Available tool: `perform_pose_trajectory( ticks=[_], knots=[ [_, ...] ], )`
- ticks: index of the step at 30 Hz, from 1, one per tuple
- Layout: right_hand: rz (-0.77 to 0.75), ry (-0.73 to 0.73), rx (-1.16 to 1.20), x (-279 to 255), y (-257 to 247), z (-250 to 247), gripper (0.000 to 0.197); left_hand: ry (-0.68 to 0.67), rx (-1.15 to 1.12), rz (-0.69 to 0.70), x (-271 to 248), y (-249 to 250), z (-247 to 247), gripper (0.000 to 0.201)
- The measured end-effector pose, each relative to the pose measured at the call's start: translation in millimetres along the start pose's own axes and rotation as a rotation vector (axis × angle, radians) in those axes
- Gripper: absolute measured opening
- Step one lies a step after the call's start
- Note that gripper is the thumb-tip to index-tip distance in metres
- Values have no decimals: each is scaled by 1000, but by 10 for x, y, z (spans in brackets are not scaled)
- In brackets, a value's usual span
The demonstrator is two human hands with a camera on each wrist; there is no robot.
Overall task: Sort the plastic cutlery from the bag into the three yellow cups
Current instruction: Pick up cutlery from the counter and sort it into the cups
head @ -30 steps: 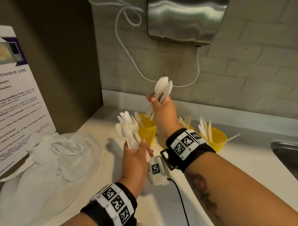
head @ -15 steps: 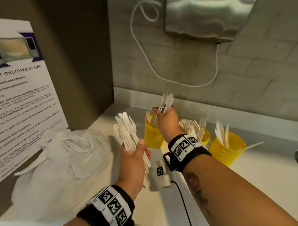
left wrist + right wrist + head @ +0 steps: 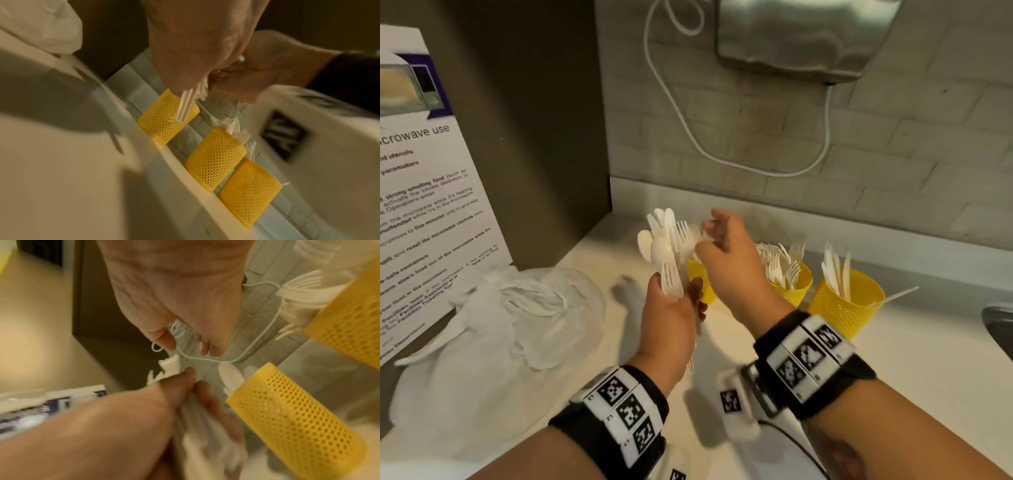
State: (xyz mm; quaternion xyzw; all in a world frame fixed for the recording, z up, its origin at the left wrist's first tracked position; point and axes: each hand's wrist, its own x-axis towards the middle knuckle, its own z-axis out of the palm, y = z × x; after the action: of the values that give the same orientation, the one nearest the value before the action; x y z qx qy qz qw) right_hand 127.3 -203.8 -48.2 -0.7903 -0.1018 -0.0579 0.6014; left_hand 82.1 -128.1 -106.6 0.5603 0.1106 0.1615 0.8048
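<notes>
Two spoons gone from right hand [image 3: 722,246] since half a second ago; fingers now loosely spread, empty, reaching the cutlery bundle [image 3: 667,246] clenched in left hand [image 3: 671,322]. Left cup [image 3: 700,281]: spoons. Middle cup [image 3: 796,287]: forks. Right cup [image 3: 842,305]: knives. Bag [image 3: 493,335] lies left.

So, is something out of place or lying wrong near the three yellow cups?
Yes. One white utensil lies flat on the counter beside the rightmost yellow cup, not standing inside it like the others. The plastic bag is just crumpled; nothing looks spilled or broken.
</notes>
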Motion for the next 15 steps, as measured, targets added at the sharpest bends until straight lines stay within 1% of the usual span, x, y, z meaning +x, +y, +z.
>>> perform_pose_trajectory(
  ticks=[1, 2, 3, 4, 5, 6, 7, 8, 10, 13, 15],
  knots=[
    [13, -35, 16, -134, -1, -38, 46, -34, -40, -20, -15, 40, 56, 16],
    [27, -62, -5, -245, 26, -78, 40, -81, -51, -31, -27, 48, 93, 22],
    [43, -90, -38, -334, 64, -126, 32, -117, -44, -36, -52, 52, 126, 24],
    [66, -118, -45, -398, 110, -176, 25, -150, -2, -21, -70, 33, 148, 20],
    [92, -141, -5, -442, 163, -228, 21, -189, 66, 21, -108, 42, 162, 20],
    [118, -150, 62, -466, 213, -270, 19, -236, 152, 75, -135, 27, 154, 31],
    [146, -141, 144, -487, 249, -326, 19, -279, 196, 101, -167, 12, 162, 42],
    [179, -127, 233, -506, 258, -371, 19, -318, 206, 102, -171, -10, 163, 48],
    [243, -95, 421, -534, 281, -438, 22, -370, 219, 94, -204, -31, 190, 51],
    [297, -62, 648, -554, 315, -527, 27, -393, 193, 81, -261, -48, 256, 44],
    [303, -69, 728, -578, 313, -575, 30, -397, 175, 84, -299, -38, 294, 36]
  ],
)
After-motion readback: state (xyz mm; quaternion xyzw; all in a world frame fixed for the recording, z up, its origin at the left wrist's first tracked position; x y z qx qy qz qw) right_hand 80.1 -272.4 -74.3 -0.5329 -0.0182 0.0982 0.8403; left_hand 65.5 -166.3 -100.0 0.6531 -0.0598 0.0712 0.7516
